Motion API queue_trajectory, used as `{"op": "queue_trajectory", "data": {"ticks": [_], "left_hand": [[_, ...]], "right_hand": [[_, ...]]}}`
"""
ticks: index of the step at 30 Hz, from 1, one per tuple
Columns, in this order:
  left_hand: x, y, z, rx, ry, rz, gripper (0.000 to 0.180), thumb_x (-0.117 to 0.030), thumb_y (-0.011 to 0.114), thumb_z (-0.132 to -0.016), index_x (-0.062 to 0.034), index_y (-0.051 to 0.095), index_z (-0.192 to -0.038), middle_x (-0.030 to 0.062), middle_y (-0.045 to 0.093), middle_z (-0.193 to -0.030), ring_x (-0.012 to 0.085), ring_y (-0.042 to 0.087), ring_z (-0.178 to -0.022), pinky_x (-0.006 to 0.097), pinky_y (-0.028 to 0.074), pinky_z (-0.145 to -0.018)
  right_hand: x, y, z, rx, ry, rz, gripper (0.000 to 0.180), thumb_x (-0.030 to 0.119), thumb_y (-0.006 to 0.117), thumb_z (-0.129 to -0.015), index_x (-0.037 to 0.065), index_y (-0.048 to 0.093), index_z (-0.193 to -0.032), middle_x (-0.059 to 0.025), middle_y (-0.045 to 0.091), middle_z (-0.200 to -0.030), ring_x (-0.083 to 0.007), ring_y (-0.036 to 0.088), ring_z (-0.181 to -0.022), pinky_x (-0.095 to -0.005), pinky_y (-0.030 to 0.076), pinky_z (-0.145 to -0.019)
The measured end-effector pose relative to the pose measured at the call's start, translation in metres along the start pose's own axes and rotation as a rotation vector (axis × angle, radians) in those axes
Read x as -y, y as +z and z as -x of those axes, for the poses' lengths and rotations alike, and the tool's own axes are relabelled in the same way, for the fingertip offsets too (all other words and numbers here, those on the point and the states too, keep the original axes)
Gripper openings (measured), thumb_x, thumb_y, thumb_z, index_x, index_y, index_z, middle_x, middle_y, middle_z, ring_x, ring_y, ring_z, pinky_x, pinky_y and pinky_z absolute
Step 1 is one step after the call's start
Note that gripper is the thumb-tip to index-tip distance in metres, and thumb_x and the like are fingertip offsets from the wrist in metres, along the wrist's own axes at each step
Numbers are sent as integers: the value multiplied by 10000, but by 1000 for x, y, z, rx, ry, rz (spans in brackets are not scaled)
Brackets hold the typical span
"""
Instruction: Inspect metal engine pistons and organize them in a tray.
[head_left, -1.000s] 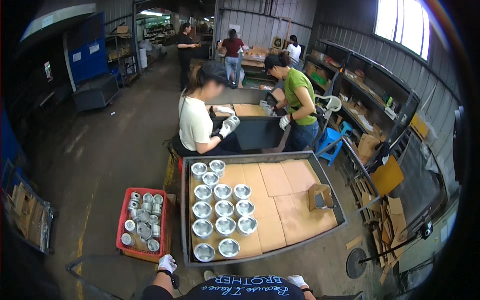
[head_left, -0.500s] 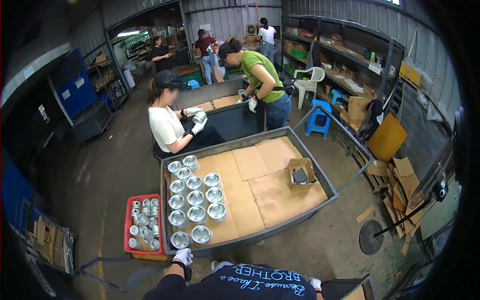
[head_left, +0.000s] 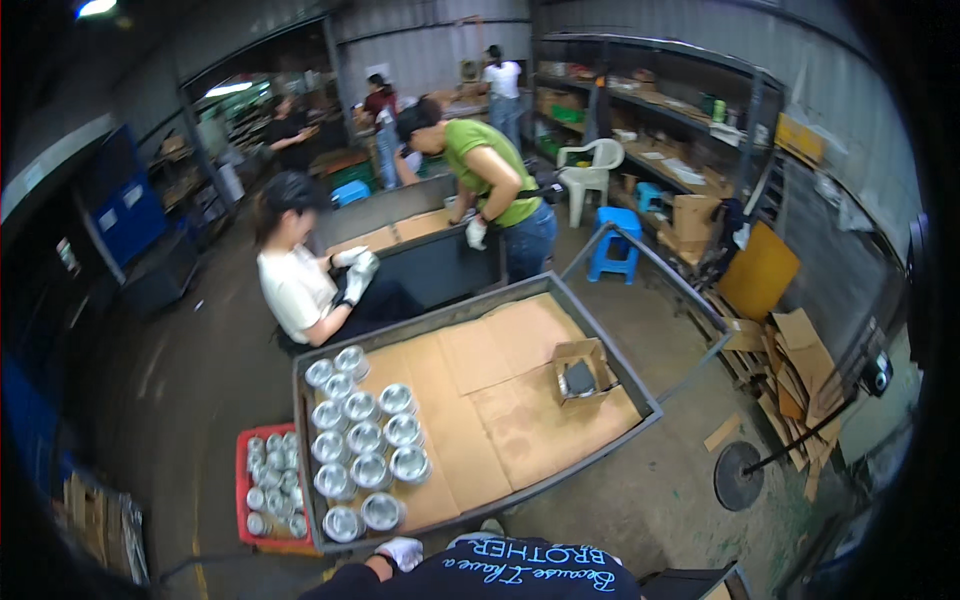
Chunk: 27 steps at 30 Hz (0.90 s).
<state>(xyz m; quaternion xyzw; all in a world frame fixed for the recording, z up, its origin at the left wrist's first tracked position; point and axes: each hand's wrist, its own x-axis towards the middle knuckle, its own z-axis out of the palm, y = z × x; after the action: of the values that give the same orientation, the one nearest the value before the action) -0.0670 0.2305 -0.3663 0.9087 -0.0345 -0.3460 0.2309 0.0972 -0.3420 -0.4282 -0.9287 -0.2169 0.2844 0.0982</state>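
My left hand (head_left: pixel 402 551), in a white glove, is at the near rim of a big grey metal cart tray (head_left: pixel 652 411) lined with cardboard sheets. Whether it grips the rim is hidden by my dark printed shirt (head_left: pixel 520 572). Several shiny round metal cans (head_left: pixel 366 440) stand in rows on the tray's left part, the nearest just above my left hand. A small open cardboard box (head_left: pixel 580 371) sits on the tray's right part. My right hand is out of the picture.
A red crate (head_left: pixel 243 500) of more metal cans lies on the floor left of the cart. Beyond it a seated person in white (head_left: pixel 298 288) and a standing person in green (head_left: pixel 488 172) work at another cart. Blue stool (head_left: pixel 614 236), cardboard scraps (head_left: pixel 790 350) and a round stand base (head_left: pixel 739 476) on the right.
The view has swung left and tilted, so the cart now sits slanted in the picture. My right hand, seen at the lower edge before, has dropped out of view.
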Motion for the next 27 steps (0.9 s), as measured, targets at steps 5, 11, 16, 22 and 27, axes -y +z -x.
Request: {"op": "queue_trajectory", "data": {"ticks": [5,11,16,22,27], "left_hand": [[14,9,-47,-58,220,131,357,-284,496,-935,-95,616,-1213,124,691,-981,276,640,-817,383,498,-774],[61,-96,-40,-34,98,240,352,-273,506,-936,-96,611,-1222,119,691,-982,260,640,-812,368,501,-762],[10,-158,-102,-61,54,389,349,-265,515,-937,-97,607,-1229,115,691,-983,246,640,-807,355,503,-752],[-55,-181,-147,-107,-115,600,347,-255,526,-938,-98,602,-1238,109,692,-985,229,639,-801,340,505,-740],[-139,-192,-202,-170,-246,798,346,-246,535,-938,-99,598,-1245,105,692,-986,216,639,-797,328,507,-730]], "right_hand": [[112,-179,-26,407,187,-525,879,753,478,-791,-10,612,-1206,-188,647,-1166,-329,598,-1104,-400,448,-933],[107,-163,-97,657,125,-306,598,563,582,-808,84,673,-1153,-129,658,-1171,-280,614,-1083,-381,448,-925],[6,-136,-103,436,-779,-324,544,265,792,-637,72,656,-1127,-158,653,-1064,-352,601,-1057,-394,468,-898],[13,-231,-98,491,-127,-566,707,663,498,-829,23,698,-1053,-189,678,-1069,-351,616,-1052,-393,445,-943],[-52,-265,-124,414,-133,-434,815,738,364,-837,23,705,-1031,-214,668,-1063,-377,602,-1065,-442,421,-965]]}}
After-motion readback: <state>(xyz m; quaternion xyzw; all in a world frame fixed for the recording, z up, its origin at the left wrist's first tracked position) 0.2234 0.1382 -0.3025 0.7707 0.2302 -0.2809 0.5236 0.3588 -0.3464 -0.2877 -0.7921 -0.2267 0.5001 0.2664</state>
